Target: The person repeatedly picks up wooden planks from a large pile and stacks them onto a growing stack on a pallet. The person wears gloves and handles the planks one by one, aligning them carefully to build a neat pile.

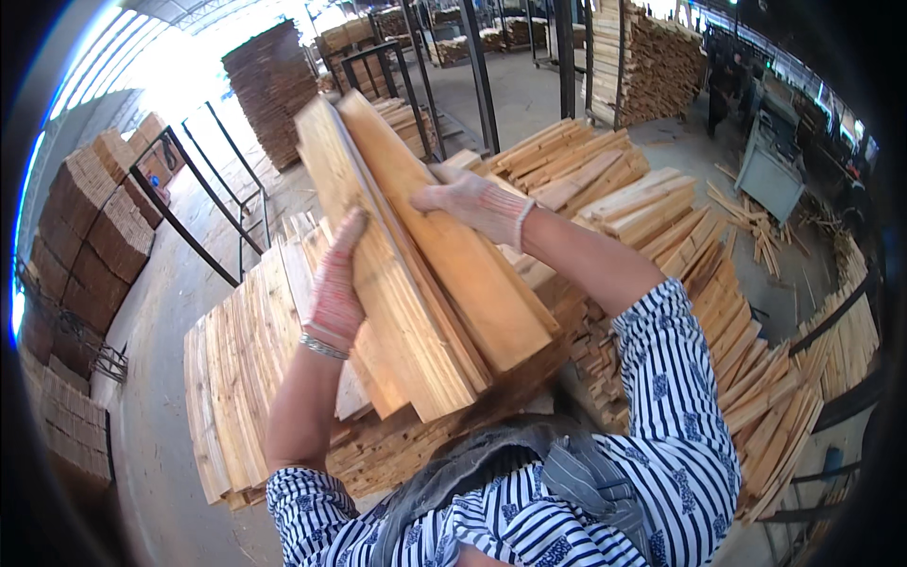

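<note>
Several flat wooden boards (397, 274) are held together in front of me, tilted, with their near ends toward my body. My left hand (337, 283), in a knitted work glove, grips the left edge of the bundle with the thumb over the top board. On the other side my right hand (477, 203), gloved too, closes on the right edge of an orange-toned board (472, 293), thumb on its face. Fingers under the boards are hidden. Beneath and left of the bundle lies a neat stack of pale boards (236, 364).
To the right spreads a heap of loose boards (642, 208). Black metal frames (189, 213) stand at the left and ahead. Tall timber stacks (274, 90) rise around the hall. A grey-green machine (770, 165) and a person (726, 90) are at the far right.
</note>
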`<action>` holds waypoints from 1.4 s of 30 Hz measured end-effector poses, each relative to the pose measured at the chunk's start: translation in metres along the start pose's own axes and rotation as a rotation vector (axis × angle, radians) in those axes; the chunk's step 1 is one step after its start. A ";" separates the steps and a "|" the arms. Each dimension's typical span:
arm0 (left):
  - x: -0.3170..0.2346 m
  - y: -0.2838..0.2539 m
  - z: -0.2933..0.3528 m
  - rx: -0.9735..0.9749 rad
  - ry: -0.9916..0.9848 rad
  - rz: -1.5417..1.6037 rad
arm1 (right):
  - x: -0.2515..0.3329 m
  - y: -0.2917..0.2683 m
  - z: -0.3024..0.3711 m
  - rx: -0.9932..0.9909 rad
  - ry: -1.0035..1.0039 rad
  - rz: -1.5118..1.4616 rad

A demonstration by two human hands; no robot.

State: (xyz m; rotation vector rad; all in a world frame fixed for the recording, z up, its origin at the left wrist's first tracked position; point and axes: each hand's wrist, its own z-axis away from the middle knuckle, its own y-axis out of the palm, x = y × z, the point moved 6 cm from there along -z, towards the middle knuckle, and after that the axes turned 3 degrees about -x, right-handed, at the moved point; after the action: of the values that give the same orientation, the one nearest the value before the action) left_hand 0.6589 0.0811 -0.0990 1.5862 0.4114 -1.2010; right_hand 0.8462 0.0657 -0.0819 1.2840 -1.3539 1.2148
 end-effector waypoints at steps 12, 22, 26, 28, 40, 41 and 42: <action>0.131 0.014 -0.137 -0.211 -0.234 -0.030 | -0.172 -0.164 -0.053 0.042 0.479 -0.197; 0.088 0.053 -0.146 -0.565 -0.182 -1.716 | -0.194 -0.164 -0.050 0.070 0.457 -0.312; 0.085 0.050 -0.144 -0.544 -0.282 -1.449 | -0.190 -0.171 -0.051 0.067 0.447 -0.300; 0.065 0.049 -0.128 -0.581 -0.234 -1.306 | -0.186 -0.172 -0.055 0.052 0.391 -0.332; 0.089 -0.015 -0.095 -0.653 -0.091 -2.088 | -0.174 -0.169 -0.050 0.120 0.422 -0.280; 0.081 -0.010 -0.094 -0.631 -0.024 -2.099 | -0.179 -0.175 -0.055 0.115 0.412 -0.308; 0.070 -0.029 -0.087 -0.528 0.101 -1.898 | -0.178 -0.175 -0.056 0.111 0.405 -0.333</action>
State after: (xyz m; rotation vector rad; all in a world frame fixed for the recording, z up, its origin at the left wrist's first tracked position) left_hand 0.7094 0.1469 -0.1795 0.4068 2.3524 -1.9544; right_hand 1.0329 0.1469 -0.2369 1.2001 -0.7587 1.2421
